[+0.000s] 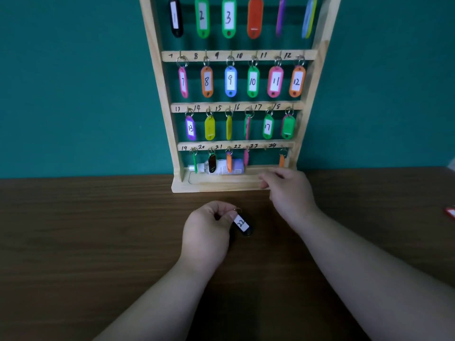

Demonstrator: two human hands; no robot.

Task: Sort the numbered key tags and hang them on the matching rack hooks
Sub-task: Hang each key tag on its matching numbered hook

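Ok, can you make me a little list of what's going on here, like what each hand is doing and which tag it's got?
left hand: pinches the black tag by its ring end
black tag: says 22, held over the table
right hand: by the rack's base, fingers curled; cannot tell if it holds anything
rack: wooden, stands on the table, numbers written by the hooks
bottom row: one bare hook, between a pink tag and an orange tag
bottle: lying on the rack's base
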